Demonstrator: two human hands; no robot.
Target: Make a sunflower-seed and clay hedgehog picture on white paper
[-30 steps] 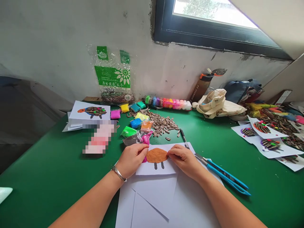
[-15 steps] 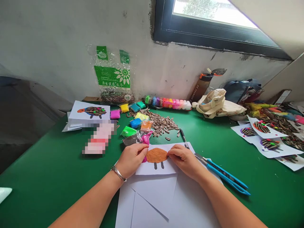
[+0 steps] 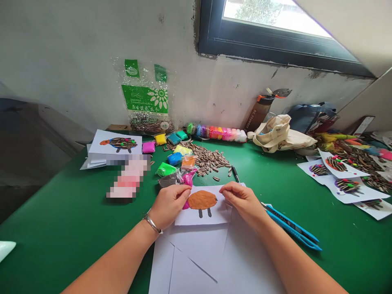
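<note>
A small white sheet of paper (image 3: pixel 180 219) lies in front of me on larger white sheets. On it sits a flattened orange clay oval (image 3: pixel 202 200), with two dark grey legs (image 3: pixel 205 213) below and a bit of pink clay (image 3: pixel 185 205) at its left end. My left hand (image 3: pixel 170 202) is closed at the sheet's upper left edge, thumb and forefinger pinching it. My right hand (image 3: pixel 241 200) hovers just right of the oval, thumb and forefinger together; anything between them is too small to name. A tiny dark mark shows at the oval's right tip.
Clay packets (image 3: pixel 166 169) and a pile of sunflower seeds (image 3: pixel 211 158) lie beyond the sheet. A pen (image 3: pixel 235 174) and a blue utility knife (image 3: pixel 294 228) are to the right. Finished pictures (image 3: pixel 352 188) lie far right, others (image 3: pixel 121 143) far left. A bottle (image 3: pixel 259 112) stands behind.
My right hand has drawn back up and to the right from the oval's right tip, uncovering the tiny dark mark there. My left hand has stayed in place.
</note>
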